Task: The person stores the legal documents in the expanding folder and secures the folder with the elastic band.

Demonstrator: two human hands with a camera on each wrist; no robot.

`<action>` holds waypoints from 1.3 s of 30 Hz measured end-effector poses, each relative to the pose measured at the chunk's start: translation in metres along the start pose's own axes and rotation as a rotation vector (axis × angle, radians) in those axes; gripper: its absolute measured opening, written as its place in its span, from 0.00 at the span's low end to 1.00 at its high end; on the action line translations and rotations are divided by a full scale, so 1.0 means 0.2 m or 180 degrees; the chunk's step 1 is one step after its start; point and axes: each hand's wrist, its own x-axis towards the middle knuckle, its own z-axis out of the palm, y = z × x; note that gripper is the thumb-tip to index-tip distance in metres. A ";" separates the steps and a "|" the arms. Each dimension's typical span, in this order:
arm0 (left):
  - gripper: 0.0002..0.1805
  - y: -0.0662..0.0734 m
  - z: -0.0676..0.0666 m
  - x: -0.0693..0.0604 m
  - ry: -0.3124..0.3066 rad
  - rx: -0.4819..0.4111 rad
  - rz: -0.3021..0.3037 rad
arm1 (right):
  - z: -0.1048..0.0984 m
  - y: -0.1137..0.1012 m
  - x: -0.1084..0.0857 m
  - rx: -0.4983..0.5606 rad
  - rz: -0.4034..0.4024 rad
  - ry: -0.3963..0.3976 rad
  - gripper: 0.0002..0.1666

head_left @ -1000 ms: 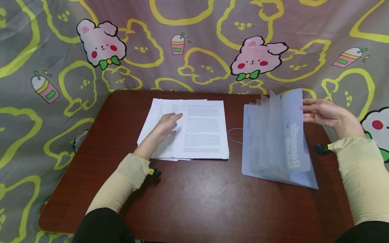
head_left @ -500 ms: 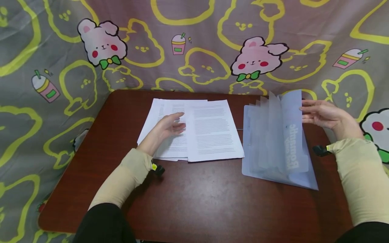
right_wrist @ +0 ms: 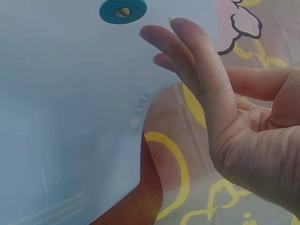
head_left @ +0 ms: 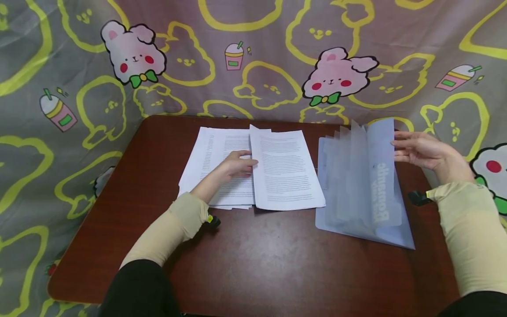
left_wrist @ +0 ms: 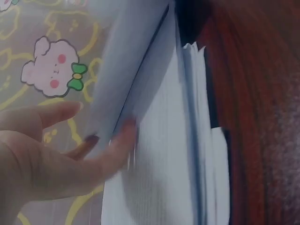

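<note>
My left hand point(head_left: 237, 165) touches the raised left edge of some printed sheets point(head_left: 283, 171), its fingers loosely extended. In the left wrist view these sheets tilt up from the paper pile, and the blurred thumb lies over the gap. More of the printed paper stack point(head_left: 215, 145) lies flat underneath. To the right lies a translucent blue expanding file folder point(head_left: 382, 171), its cover standing up and its divider pockets fanned. My right hand point(head_left: 421, 149) rests straight fingers against the outside of that cover. A teal round button point(right_wrist: 123, 11) shows on the cover in the right wrist view.
Everything lies on a dark reddish-brown table point(head_left: 277, 264) with rounded corners. A patterned cloth point(head_left: 269, 57) with cartoon rabbits hangs right behind its far edge. The right edges of the sheets come close to the folder's left side.
The top sheets have slid right across the stack toward the folder, and their left edge has lifted. My left hand has moved right with them. My right hand and the folder have barely moved.
</note>
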 end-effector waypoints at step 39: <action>0.46 0.02 -0.11 -0.14 -0.0186 -0.0009 0.0421 | 0.01 -0.04 -0.04 -0.0402 0.0052 0.0225 0.50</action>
